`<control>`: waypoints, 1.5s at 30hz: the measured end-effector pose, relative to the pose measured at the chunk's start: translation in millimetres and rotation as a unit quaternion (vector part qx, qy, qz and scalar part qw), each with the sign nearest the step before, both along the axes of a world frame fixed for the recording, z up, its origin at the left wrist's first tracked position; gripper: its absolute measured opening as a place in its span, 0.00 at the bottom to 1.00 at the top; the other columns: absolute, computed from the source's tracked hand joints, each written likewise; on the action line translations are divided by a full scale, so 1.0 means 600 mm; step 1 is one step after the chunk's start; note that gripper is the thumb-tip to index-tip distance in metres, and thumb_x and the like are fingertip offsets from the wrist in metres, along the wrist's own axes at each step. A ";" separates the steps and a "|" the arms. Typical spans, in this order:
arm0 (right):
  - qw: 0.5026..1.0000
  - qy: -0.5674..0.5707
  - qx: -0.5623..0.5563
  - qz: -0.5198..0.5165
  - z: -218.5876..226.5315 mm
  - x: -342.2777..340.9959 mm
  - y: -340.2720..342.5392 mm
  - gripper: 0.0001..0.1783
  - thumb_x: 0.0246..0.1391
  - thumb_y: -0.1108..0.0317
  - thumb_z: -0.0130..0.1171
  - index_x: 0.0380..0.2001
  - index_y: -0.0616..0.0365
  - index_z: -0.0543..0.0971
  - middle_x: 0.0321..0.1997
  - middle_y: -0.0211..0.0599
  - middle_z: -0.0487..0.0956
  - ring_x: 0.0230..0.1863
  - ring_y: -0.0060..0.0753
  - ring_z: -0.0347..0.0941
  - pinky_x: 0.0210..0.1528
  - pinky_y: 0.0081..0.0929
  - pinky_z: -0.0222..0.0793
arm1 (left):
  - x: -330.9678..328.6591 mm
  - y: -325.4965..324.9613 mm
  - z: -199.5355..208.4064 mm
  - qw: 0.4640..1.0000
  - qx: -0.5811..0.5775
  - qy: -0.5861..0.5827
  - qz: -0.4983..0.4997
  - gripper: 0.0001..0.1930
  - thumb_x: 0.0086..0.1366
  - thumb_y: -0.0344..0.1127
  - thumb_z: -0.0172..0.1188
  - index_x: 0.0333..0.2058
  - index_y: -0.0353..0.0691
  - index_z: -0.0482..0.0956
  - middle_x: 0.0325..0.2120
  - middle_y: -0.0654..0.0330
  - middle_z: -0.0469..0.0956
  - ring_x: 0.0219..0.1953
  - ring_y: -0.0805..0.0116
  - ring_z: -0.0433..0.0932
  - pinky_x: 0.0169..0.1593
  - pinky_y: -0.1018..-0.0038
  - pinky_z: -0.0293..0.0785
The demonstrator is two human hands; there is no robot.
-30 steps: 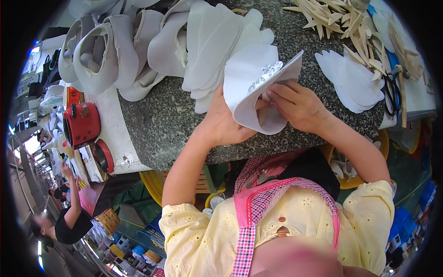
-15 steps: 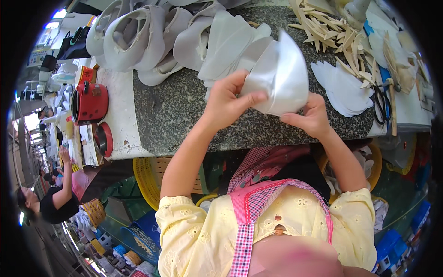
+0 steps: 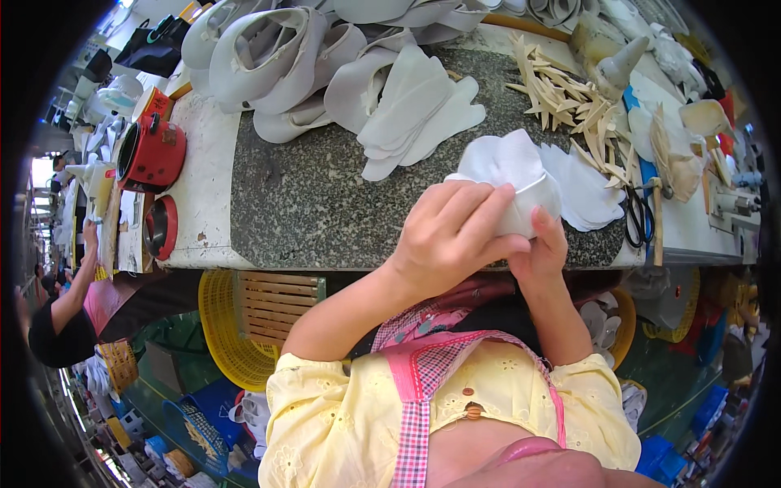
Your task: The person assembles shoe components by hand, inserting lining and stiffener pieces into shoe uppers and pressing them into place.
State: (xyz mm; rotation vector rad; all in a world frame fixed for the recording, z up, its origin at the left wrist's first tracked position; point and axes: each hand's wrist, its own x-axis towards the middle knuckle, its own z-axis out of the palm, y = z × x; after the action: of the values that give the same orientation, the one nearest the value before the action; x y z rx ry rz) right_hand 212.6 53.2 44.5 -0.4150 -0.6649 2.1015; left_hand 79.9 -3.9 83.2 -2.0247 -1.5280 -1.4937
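A white shoe upper [image 3: 533, 203], curved into a cup shape, is held above the dark speckled slab by both hands. My left hand [image 3: 455, 232] is closed on its left side, fingers laid over the near edge. My right hand [image 3: 543, 248] grips it from the near right, with the thumb raised against it and the other fingers mostly hidden. Just beyond the upper's right side lies a stack of thin white cut pieces [image 3: 587, 195]. Another fanned stack of pale cut pieces [image 3: 411, 110] rests farther left, beside a heap of white shoe uppers [image 3: 272, 61].
Beige pointed strips [image 3: 561, 89] are heaped at the back right. Black scissors [image 3: 640, 218] lie by the slab's right end. A red pot [image 3: 154, 154] and red lid [image 3: 161, 228] stand left. Below are yellow baskets [image 3: 213, 325]. Another person's arm [image 3: 77, 281] shows far left.
The shoe upper has come down and slightly right, and has turned from standing tall to tilted. My left hand has shifted right across it, bringing both hands closer together.
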 end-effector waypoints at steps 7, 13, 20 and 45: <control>0.999 0.019 0.010 -0.044 0.001 -0.010 -0.021 0.26 0.44 0.71 0.56 0.48 0.59 0.64 0.44 0.36 0.70 0.48 0.34 0.66 0.51 0.35 0.62 | 0.003 -0.010 -0.018 0.996 -0.064 -0.063 0.015 0.19 0.37 0.38 0.68 0.31 0.38 0.77 0.20 0.61 0.75 0.22 0.67 0.74 0.29 0.76 0.67; 0.998 0.028 0.038 -0.047 -0.017 -0.018 -0.018 0.24 0.42 0.74 0.59 0.46 0.59 0.67 0.43 0.34 0.72 0.46 0.32 0.68 0.51 0.33 0.61 | -0.006 -0.008 -0.021 0.992 -0.087 -0.089 0.019 0.14 0.37 0.35 0.67 0.25 0.38 0.77 0.16 0.62 0.74 0.20 0.67 0.73 0.28 0.75 0.65; 0.974 -0.017 0.203 -0.104 -0.053 -0.012 0.008 0.23 0.39 0.73 0.62 0.43 0.60 0.69 0.42 0.34 0.72 0.45 0.31 0.68 0.49 0.31 0.63 | -0.016 0.004 -0.026 0.977 -0.165 -0.133 -0.017 0.11 0.39 0.33 0.67 0.23 0.38 0.77 0.16 0.60 0.74 0.20 0.68 0.72 0.28 0.77 0.65; 0.887 -0.153 0.372 -0.227 -0.044 -0.018 0.027 0.18 0.32 0.79 0.64 0.33 0.67 0.73 0.31 0.38 0.76 0.31 0.28 0.73 0.35 0.23 0.70 | -0.047 0.001 -0.037 0.960 -0.208 -0.104 -0.153 0.09 0.51 0.30 0.58 0.27 0.35 0.67 0.22 0.57 0.66 0.24 0.59 0.67 0.27 0.71 0.65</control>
State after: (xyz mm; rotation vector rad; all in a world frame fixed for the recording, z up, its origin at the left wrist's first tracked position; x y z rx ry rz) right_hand 202.0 69.5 17.9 -0.4086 -1.3439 1.2184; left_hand 51.9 -3.0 61.2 -2.5080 -1.8024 -1.6487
